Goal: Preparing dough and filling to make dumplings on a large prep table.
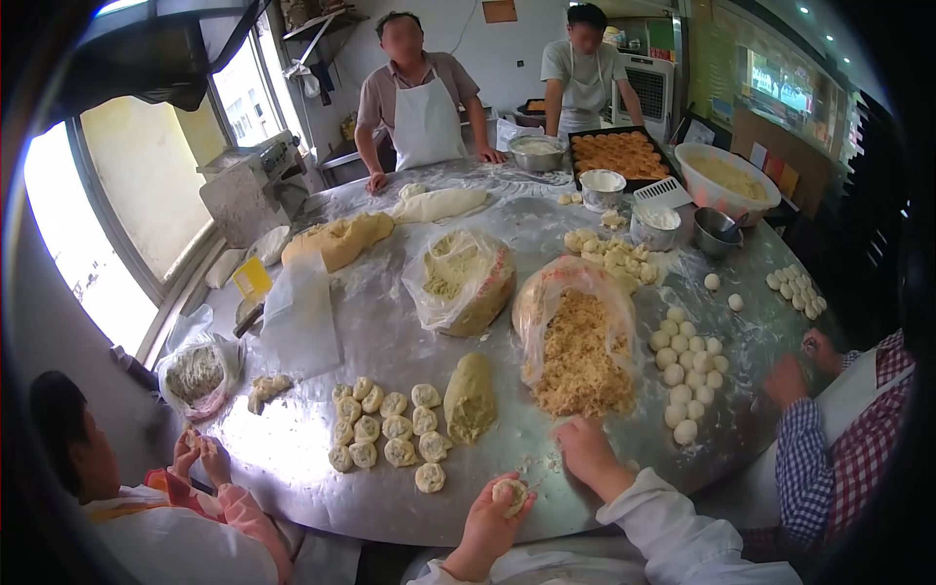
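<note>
My left hand (486, 530) holds a small filled dough round (510, 497) above the near edge of the steel table. My right hand (586, 453) is at the lower edge of a plastic bag's crumbly brown filling (581, 358); its curled fingertips are hidden, so I cannot tell if they grip anything. Left of that bag lies a greenish, elongated lump of filling or dough (470, 398). Beside the lump, several shaped filled buns (398, 428) sit in uneven rows. Crumbs are scattered between my hands.
Smooth dough balls (680, 358) are grouped on the right. Beyond stand a second filling bag (464, 274), large dough masses (340, 238), flour tubs (656, 219) and a tray of browned pastries (618, 153). People work at the left and right; two others stand across the table (373, 307).
</note>
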`<state>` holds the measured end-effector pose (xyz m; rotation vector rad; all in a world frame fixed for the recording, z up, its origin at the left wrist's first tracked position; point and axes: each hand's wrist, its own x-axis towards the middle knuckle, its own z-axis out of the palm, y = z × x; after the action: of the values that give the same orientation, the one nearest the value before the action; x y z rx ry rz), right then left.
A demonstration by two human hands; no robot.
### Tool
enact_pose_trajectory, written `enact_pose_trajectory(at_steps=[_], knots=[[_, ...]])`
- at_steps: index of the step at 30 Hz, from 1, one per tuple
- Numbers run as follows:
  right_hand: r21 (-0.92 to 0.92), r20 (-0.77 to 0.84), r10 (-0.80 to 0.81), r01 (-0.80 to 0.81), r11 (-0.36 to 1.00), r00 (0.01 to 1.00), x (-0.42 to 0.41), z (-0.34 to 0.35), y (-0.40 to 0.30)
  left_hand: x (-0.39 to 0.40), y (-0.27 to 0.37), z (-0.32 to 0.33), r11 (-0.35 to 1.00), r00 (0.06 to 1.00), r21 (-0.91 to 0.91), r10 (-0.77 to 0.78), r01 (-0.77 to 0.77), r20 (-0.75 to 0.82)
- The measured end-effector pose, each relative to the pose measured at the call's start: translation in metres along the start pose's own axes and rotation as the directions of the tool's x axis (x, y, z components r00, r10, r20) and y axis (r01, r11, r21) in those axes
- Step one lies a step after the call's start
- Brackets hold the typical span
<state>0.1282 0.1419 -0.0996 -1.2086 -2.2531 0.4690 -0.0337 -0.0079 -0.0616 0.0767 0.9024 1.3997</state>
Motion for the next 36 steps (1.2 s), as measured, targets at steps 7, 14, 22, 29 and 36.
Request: enact_pose_trajectory(at_steps=[7, 14, 22, 29, 36], knots=[[0.176, 0.062, -0.064, 0.052, 0.983, 0.996, -0.002, -0.038, -0.028, -0.008, 0.013, 0.0, 0.972, 0.995, -0.233, -0.007, 0.03, 0.097], [0.027, 0.197, -0.081, 0.077, 0.997, 0.977, -0.007, 0.0, -0.004, -0.005, 0.003, -0.002, 0.998, 0.992, -0.046, -0.032, 0.038, 0.121], [0.432, 0.222, 0.089, -0.179, 0.884, 0.971, -0.001, -0.052, -0.067, 0.006, -0.003, -0.006, 0.992, 0.993, -0.108, 0.067, -0.057, 0.094], [0.503, 0.114, -0.088, 0.019, 0.864, 0.99, -0.018, -0.036, -0.105, 0.021, -0.011, 0.004, 0.975, 0.954, -0.212, 0.121, -0.063, 0.274], [0.543, 0.122, -0.063, -0.014, 0.84, 0.99, -0.026, -0.044, -0.106, 0.016, -0.014, 0.01, 0.987, 0.986, -0.094, 0.14, -0.132, 0.094]])
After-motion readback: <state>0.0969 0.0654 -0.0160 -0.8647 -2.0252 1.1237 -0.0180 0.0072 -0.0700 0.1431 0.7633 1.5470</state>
